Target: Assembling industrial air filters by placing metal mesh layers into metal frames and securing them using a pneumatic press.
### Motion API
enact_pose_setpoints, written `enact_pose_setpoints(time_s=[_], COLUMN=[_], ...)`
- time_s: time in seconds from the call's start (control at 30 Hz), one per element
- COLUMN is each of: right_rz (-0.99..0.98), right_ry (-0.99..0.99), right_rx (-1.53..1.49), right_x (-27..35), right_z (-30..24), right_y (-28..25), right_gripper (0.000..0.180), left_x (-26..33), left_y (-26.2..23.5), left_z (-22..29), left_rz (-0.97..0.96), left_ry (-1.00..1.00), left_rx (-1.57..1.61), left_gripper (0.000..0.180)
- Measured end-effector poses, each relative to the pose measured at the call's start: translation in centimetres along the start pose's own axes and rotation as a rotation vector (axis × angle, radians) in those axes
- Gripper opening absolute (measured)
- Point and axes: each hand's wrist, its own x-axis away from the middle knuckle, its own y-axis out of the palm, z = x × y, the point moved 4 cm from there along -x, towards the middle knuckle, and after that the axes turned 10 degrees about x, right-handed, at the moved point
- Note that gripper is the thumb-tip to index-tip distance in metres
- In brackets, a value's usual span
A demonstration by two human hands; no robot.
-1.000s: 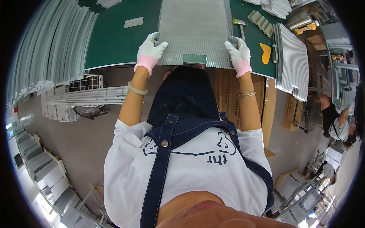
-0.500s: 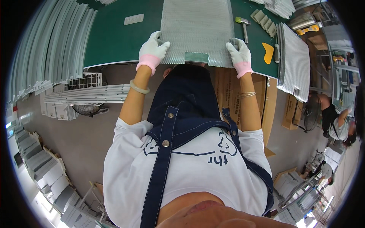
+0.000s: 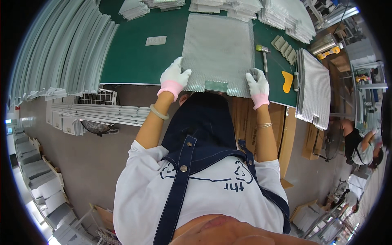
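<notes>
A grey metal mesh panel (image 3: 218,49) lies on the green worktable (image 3: 130,67), with a rectangular notch in its near edge where green shows through. My left hand (image 3: 174,77), in a white glove with a pink cuff, grips the panel's near left side, thumb over the mesh. At the near right side my right hand (image 3: 258,86), gloved alike, holds the opposite edge. Beyond the right hand lie a mallet (image 3: 264,55) with a yellow-green head, a yellow flat scraper-like piece (image 3: 287,81) and a white-handled tool (image 3: 296,81).
Long pale metal strips (image 3: 61,49) are piled at the left. Mesh sheets (image 3: 313,90) overhang the table's right end, and further stacks (image 3: 281,18) stand along the back. Small beige plates (image 3: 284,49) lie near the mallet. A cardboard box (image 3: 253,126) stands beneath the table.
The view has shifted, so the table and both hands sit lower in the picture and the stacks at the back show. My hands remain at the panel's two sides.
</notes>
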Motion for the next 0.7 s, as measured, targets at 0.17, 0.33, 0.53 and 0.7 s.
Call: enact_pose_setpoints(time_s=[0.17, 0.33, 0.53, 0.7], right_rz=[0.024, -0.032, -0.04, -0.041], right_ry=[-0.049, 0.033, 0.003, 0.016], right_rx=[0.042, 0.065, 0.19, 0.3], right_x=[-0.6, -0.1, -0.2, -0.3], right_z=[0.6, -0.5, -1.1, -1.5], right_y=[0.4, 0.1, 0.0, -0.2], right_gripper=[0.038, 0.04, 0.037, 0.04], left_x=[-0.1, -0.1, -0.3, -0.5], left_y=[-0.1, 0.0, 0.0, 0.0], left_z=[-0.1, 0.3, 0.6, 0.9], left_rz=[0.046, 0.033, 0.002, -0.02], left_ry=[0.031, 0.015, 0.011, 0.012], left_rx=[-0.033, -0.064, -0.149, -0.24], left_gripper=[0.057, 0.058, 0.056, 0.058])
